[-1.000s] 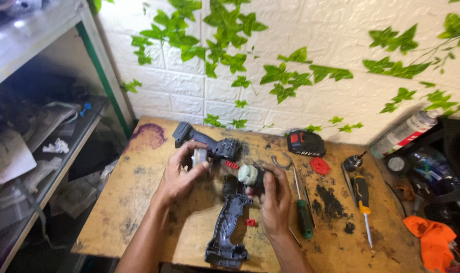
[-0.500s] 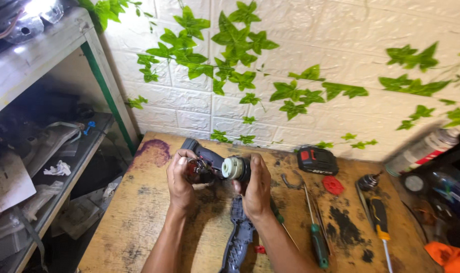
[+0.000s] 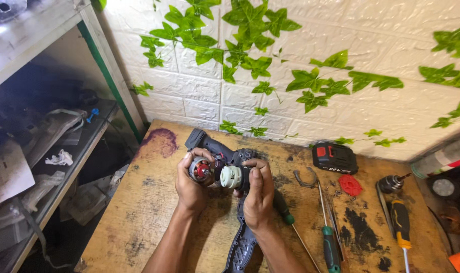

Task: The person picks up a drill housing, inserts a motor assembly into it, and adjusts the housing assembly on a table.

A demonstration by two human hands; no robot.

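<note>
My left hand (image 3: 190,186) grips a small round motor (image 3: 201,170) with a red and copper end face. My right hand (image 3: 257,194) holds a light grey gearbox part (image 3: 230,176) right beside the motor, the two almost touching. Both are lifted a little above the wooden table (image 3: 139,212). Behind my hands lies a dark drill housing half (image 3: 209,144). Another dark housing half (image 3: 242,247) lies on the table under my right wrist, partly hidden by my forearm.
A black and red battery pack (image 3: 334,157), a red round cap (image 3: 349,185), a drill chuck (image 3: 390,184), a metal ring (image 3: 305,179) and several screwdrivers, green-handled (image 3: 329,247) and yellow-black (image 3: 400,225), lie to the right. A metal shelf (image 3: 48,167) with clutter stands at left.
My hands lifted the motor and gearbox part off the table and brought them side by side, closer to the camera. The view moved in toward the table.
</note>
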